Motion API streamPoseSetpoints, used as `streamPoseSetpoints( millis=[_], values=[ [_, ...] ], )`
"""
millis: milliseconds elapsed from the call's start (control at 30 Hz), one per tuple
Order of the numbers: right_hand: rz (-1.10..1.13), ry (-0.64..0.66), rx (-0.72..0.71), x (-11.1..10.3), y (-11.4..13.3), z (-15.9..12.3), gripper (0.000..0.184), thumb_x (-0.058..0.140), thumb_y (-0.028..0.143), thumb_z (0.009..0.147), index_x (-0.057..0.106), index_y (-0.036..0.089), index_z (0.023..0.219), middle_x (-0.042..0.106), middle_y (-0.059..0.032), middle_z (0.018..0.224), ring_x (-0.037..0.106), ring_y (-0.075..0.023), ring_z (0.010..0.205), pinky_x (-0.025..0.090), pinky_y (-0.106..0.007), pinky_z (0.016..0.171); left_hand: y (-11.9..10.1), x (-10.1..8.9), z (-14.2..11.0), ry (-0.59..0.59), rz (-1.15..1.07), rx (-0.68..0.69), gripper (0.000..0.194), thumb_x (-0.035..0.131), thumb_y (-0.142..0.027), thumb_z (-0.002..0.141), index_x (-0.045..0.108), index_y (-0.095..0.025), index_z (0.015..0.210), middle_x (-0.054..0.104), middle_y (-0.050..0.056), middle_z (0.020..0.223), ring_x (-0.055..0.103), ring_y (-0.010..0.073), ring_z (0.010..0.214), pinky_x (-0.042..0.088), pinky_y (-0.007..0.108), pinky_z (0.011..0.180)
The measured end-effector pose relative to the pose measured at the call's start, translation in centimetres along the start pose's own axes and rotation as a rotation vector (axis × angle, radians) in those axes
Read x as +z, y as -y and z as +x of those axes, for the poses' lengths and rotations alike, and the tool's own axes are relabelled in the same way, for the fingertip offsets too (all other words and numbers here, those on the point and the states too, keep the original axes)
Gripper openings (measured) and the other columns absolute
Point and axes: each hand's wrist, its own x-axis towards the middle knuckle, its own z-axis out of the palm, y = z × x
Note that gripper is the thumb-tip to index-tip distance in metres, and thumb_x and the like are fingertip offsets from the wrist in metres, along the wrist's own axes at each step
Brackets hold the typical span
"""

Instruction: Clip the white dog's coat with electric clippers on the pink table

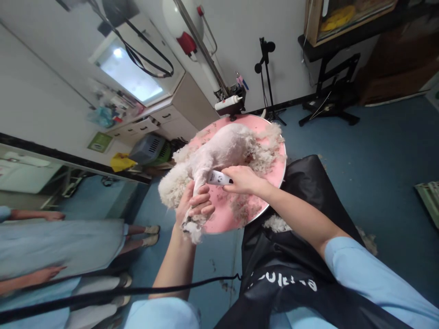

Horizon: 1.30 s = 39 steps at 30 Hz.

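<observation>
A white dog (224, 144) with closely shorn fur on its back is on a round pink grooming table (219, 214). My left hand (197, 203) is wrapped around one of its legs, and the shaggy paw (192, 227) sticks out below my fingers. In my right hand (243, 179) are white hair clippers (219, 178), their head against the upper part of that leg. Fluffier fur covers the dog's head (174, 187), which points left. Loose clipped fur (265, 155) lies around the body.
Behind the table stands a metal post (202, 45) with a white bottle (228, 103) near its foot. A black cable (137, 291) crosses low in front. Two people in blue (61, 242) show at left. Beyond are cabinets (181, 109) and a pet carrier (149, 148).
</observation>
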Motion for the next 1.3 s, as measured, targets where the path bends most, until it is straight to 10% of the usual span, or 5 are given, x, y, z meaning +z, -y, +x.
streamPoseSetpoints(
  millis=[333, 533, 767, 1100, 1300],
  values=[
    [0.420, -0.123, 0.137, 2.5, -0.3, -1.2, 0.022, 0.064, 0.037, 0.074, 0.061, 0.019, 0.088, 0.064, 0.0012, 0.079, 0.056, -0.0139, 0.070, 0.035, -0.024, 0.061, 0.4, -1.4, 0.8, -0.027, 0.230, -0.045, 0.042, 0.047, -0.049, 0.096, 0.043, -0.020, 0.067, 0.024, -0.013, 0.041, 0.013, 0.0023, 0.026, 0.036, 0.022, 0.042],
    [0.800, -0.305, 0.419, 3.4, -4.0, -2.0, 0.037, 0.067, 0.043, 0.070, 0.055, 0.018, 0.094, 0.062, -0.0001, 0.083, 0.057, -0.0158, 0.073, 0.044, -0.027, 0.065, 3.8, -4.9, 3.4, -0.177, 0.697, 0.172, 0.056, 0.071, -0.067, 0.068, 0.040, -0.021, 0.057, 0.033, -0.009, 0.039, 0.030, 0.0052, 0.032, 0.022, 0.020, 0.036],
    [0.701, -0.397, 0.438, 1.2, -6.2, -3.9, 0.038, 0.065, 0.048, 0.076, 0.055, 0.019, 0.099, 0.065, -0.0038, 0.089, 0.062, -0.0197, 0.080, 0.049, -0.032, 0.072, 5.1, -6.2, 4.1, -0.211, 0.873, 0.306, 0.059, 0.070, -0.073, 0.061, 0.043, -0.021, 0.055, 0.042, -0.005, 0.040, 0.036, 0.0064, 0.035, 0.024, 0.020, 0.037],
    [-0.562, -0.109, 0.057, -4.8, 0.6, -0.2, 0.027, 0.045, 0.012, 0.089, 0.060, 0.013, 0.111, 0.064, -0.0165, 0.108, 0.059, -0.0264, 0.094, 0.036, -0.034, 0.075, 5.8, -7.4, 4.7, -0.230, 0.922, 0.394, 0.054, 0.068, -0.069, 0.065, 0.047, -0.020, 0.058, 0.045, -0.005, 0.043, 0.037, 0.0076, 0.038, 0.027, 0.021, 0.038],
    [-0.733, 0.022, -0.124, -4.6, 2.7, 0.1, 0.024, 0.042, 0.009, 0.091, 0.063, 0.013, 0.103, 0.064, -0.0161, 0.098, 0.056, -0.0262, 0.090, 0.029, -0.036, 0.074, 5.8, -7.7, 4.1, -0.207, 0.895, 0.435, 0.057, 0.066, -0.072, 0.065, 0.046, -0.020, 0.056, 0.046, -0.003, 0.043, 0.036, 0.0076, 0.040, 0.027, 0.021, 0.041]
  ],
)
